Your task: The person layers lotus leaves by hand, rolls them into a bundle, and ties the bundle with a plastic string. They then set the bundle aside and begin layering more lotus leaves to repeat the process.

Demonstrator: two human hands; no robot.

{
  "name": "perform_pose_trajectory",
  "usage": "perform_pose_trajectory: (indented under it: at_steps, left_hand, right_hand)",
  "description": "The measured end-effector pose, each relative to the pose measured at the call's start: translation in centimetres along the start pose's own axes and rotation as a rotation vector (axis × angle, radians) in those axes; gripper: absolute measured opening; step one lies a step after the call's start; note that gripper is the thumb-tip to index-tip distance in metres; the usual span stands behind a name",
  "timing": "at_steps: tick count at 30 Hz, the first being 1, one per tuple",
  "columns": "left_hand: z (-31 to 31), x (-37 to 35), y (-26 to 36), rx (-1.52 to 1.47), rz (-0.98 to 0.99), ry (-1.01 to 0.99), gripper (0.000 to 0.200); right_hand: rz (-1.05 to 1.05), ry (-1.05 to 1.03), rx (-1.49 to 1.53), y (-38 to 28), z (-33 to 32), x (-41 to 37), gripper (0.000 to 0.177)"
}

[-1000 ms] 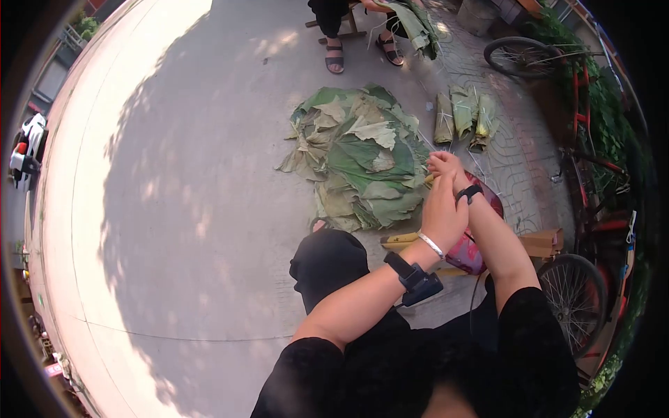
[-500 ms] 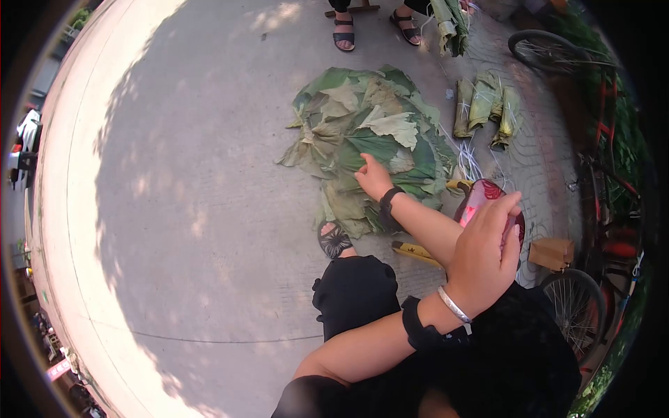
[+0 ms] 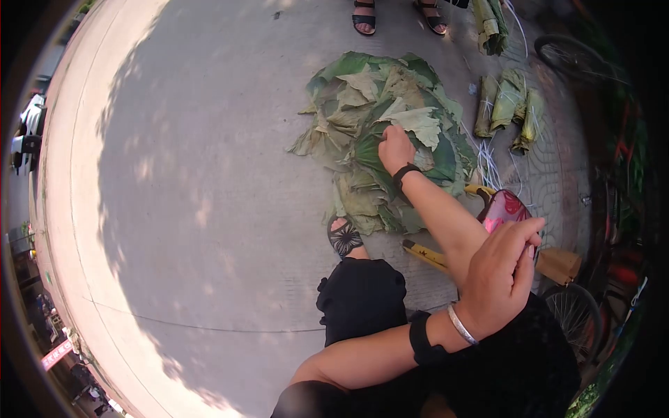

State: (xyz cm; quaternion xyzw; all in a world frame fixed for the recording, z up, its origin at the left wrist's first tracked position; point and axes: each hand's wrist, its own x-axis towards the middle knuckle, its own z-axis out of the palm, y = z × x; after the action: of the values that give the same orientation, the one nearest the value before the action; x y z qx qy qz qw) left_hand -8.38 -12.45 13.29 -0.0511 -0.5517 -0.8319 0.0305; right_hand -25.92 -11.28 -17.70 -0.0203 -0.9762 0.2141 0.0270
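Large green and dry lotus leaves [image 3: 348,122] lie in a loose, overlapping heap on the pavement. My right hand [image 3: 397,148] reaches onto the middle of it, fingers curled at a leaf's edge beside a pale, dry leaf [image 3: 416,125]. Its fingertips are partly hidden. Across my right forearm is my left hand [image 3: 498,275], wearing a silver bracelet [image 3: 460,325]. The left fingers are loosely stretched and slightly bent, with nothing visible in them. Below them, partly covered, is a pink and red patterned item [image 3: 507,209].
Tied leaf bundles [image 3: 509,101] lie to the right, near white string [image 3: 488,164]. Another bundle [image 3: 491,28] is upright at the top, near a person's sandalled feet [image 3: 364,17]. Beside my knee are a yellow bar [image 3: 425,255] and a brown box [image 3: 559,265]. Bicycle wheels [image 3: 575,313] stand at the right.
My right hand has moved slightly farther onto the heap, and its pointing finger has curled in. My left hand keeps nearly the same pose. The view has shifted a little.
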Motion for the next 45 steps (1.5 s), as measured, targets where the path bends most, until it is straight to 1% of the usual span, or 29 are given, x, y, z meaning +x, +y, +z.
perform_pose_trajectory:
  at_steps: [3, 6, 7, 8, 9, 10, 11, 12, 14, 17, 18, 20, 21, 24, 25, 28, 31, 34, 35, 38, 39, 42, 43, 45]
  left_hand:
    - [-0.1, 0.4, -0.1, -0.009, 0.012, 0.020, 0.034]
    - [0.1, 0.7, -0.5, -0.032, -0.006, 0.033, 0.032]
    - [0.1, 0.7, -0.7, -0.047, -0.021, 0.036, 0.032]
    - [0.1, 0.7, -0.8, -0.063, -0.039, 0.041, 0.031]
    - [0.1, 0.7, -0.8, -0.064, -0.041, 0.050, 0.030]
    - [0.0, 0.8, -0.8, -0.067, -0.044, 0.057, 0.029]
    - [0.0, 0.9, -0.8, -0.070, -0.044, 0.061, 0.029]
    - [0.1, 0.9, -0.9, -0.060, -0.046, 0.052, 0.029]
    - [0.2, 0.9, -1.2, -0.039, -0.049, 0.035, 0.028]
    - [0.7, 1.1, -1.3, -0.057, -0.094, 0.012, 0.028]
    - [0.8, 1.0, -1.4, -0.063, -0.107, 0.002, 0.027]
    - [1.0, 1.1, -1.8, -0.041, -0.074, 0.013, 0.026]
    - [1.2, 1.2, -2.1, -0.040, -0.062, 0.023, 0.025]
    - [1.2, 0.9, -2.2, -0.038, -0.060, 0.014, 0.024]
    - [1.2, 1.1, -2.2, -0.038, -0.058, 0.019, 0.023]
    - [1.0, 1.3, -2.1, -0.008, -0.073, 0.013, 0.021]
    - [1.1, 1.3, -2.0, -0.033, -0.085, -0.016, 0.022]
    - [1.4, 1.4, -2.7, 0.010, -0.066, -0.047, 0.023]
    - [1.6, 1.3, -2.8, 0.014, -0.071, -0.055, 0.023]
    - [1.9, 1.6, -3.1, 0.029, -0.054, -0.047, 0.024]
    - [2.0, 1.6, -3.2, 0.035, -0.041, -0.044, 0.023]
    - [2.2, 1.7, -3.2, 0.035, -0.046, -0.061, 0.022]
    - [2.2, 1.7, -3.2, 0.032, -0.060, -0.061, 0.022]
    - [2.1, 1.7, -3.1, 0.036, -0.072, -0.058, 0.022]
  right_hand:
    - [0.044, -0.174, 0.008, -0.3, -0.7, -1.0, 0.020]
    - [0.173, -0.250, 0.112, 0.4, -2.1, -0.7, 0.024]
    - [0.238, -0.076, 0.303, 1.0, -3.0, -0.2, 0.028]
    - [0.405, -0.064, 0.586, 3.3, -3.2, 0.9, 0.030]
    - [0.529, -0.073, 0.858, 3.8, -5.7, 1.4, 0.029]
    - [0.508, -0.056, 0.854, 4.6, -8.4, 1.8, 0.025]
    - [0.470, -0.026, 0.984, 5.7, -10.6, 2.0, 0.023]
    - [0.418, 0.051, 1.193, 6.2, -12.1, 2.1, 0.023]
    - [0.345, -0.047, 1.130, 8.1, -15.9, 2.3, 0.023]
    - [-0.021, -0.103, 0.143, 11.0, -19.2, 2.6, 0.018]
    - [0.048, -0.046, 0.446, 9.9, -20.8, 2.2, 0.018]
    - [0.163, 0.065, 1.064, 7.7, -23.2, 2.5, 0.018]
    - [0.100, 0.024, 0.771, 9.6, -22.6, 3.2, 0.023]
    - [0.028, -0.551, -0.063, 9.3, -22.6, 2.8, 0.030]
    - [0.134, -0.424, -0.166, 8.8, -22.6, 2.4, 0.030]
    - [0.060, -0.443, 0.156, 10.0, -22.8, 2.6, 0.029]
    - [0.153, -0.555, 0.030, 11.1, -23.9, 3.3, 0.029]
    - [0.180, -0.311, -0.637, 13.8, -24.6, 4.0, 0.030]
    - [0.267, -0.253, -0.655, 13.4, -25.3, 4.1, 0.031]
    - [0.309, -0.250, 0.505, 12.4, -26.7, 4.3, 0.040]
    - [0.315, -0.267, 0.427, 13.1, -26.7, 4.6, 0.041]
    - [0.283, -0.294, -0.058, 14.4, -25.9, 5.0, 0.046]
    - [0.520, -0.217, 0.252, 15.1, -24.9, 5.0, 0.044]
    - [0.352, -0.263, -0.294, 22.6, -23.2, 6.8, 0.041]
